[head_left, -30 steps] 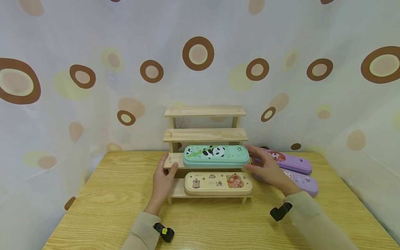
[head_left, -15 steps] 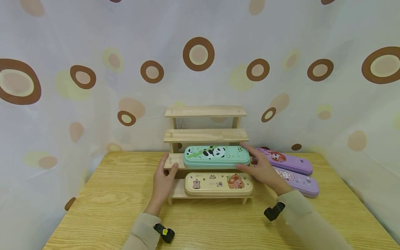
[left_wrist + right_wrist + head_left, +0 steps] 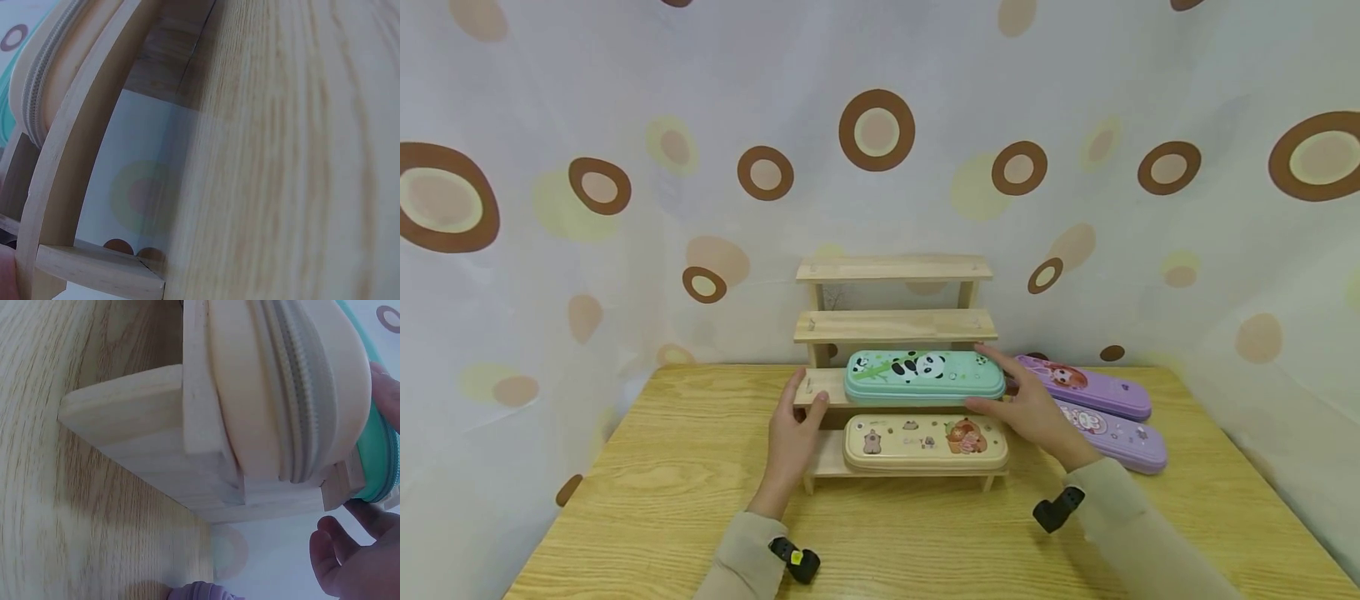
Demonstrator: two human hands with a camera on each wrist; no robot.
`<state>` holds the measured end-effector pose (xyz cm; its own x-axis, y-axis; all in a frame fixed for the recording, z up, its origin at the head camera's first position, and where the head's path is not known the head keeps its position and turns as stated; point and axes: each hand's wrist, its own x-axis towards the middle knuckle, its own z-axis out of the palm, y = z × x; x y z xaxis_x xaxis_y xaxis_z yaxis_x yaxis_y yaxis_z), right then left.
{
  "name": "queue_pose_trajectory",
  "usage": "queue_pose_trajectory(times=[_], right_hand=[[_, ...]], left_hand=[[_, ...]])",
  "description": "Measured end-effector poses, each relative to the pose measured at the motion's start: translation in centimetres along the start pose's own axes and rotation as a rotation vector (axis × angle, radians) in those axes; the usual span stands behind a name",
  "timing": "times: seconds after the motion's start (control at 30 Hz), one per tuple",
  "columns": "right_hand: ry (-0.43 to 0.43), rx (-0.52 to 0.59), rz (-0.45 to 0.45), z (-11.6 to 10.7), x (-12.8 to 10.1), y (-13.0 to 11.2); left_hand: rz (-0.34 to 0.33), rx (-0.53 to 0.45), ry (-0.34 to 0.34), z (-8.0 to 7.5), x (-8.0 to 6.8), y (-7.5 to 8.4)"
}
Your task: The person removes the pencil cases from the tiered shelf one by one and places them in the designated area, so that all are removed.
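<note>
A mint-green pencil case with pandas lies on the second step from the bottom of a wooden tiered rack. My right hand grips its right end, thumb at the front and index finger over the back corner. In the right wrist view, the thumb presses the green case while other fingers curl near its underside. A cream pencil case sits on the lowest step. My left hand holds the rack's left end at the second step; the left wrist view shows mostly rack and tabletop.
Two purple pencil cases, one darker and one paler, lie on the wooden table to the right of the rack. A patterned curtain hangs close behind the table.
My right hand has moved left and closed on the mint pencil case's right end. The case has since shifted slightly to the right. The left hand stays in place.
</note>
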<state>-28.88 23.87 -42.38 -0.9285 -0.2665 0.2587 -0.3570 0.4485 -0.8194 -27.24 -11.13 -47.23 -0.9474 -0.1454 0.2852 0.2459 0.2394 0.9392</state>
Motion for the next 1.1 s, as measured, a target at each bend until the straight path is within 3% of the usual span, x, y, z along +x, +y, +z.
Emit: queue_pose_trajectory(times=[0.3, 0.97, 1.1], right_hand=[[0.046, -0.103, 0.036, -0.8, -0.5, -0.1], [0.085, -0.103, 0.093, -2.9, -2.2, 1.1], [0.093, -0.098, 0.064, -3.3, -2.5, 1.3]], left_hand=[[0.0, -0.005, -0.012, -0.1, -0.1, 0.1], [0.009, -0.004, -0.008, -0.1, -0.1, 0.1], [0.008, -0.009, -0.011, -0.1, -0.1, 0.0]])
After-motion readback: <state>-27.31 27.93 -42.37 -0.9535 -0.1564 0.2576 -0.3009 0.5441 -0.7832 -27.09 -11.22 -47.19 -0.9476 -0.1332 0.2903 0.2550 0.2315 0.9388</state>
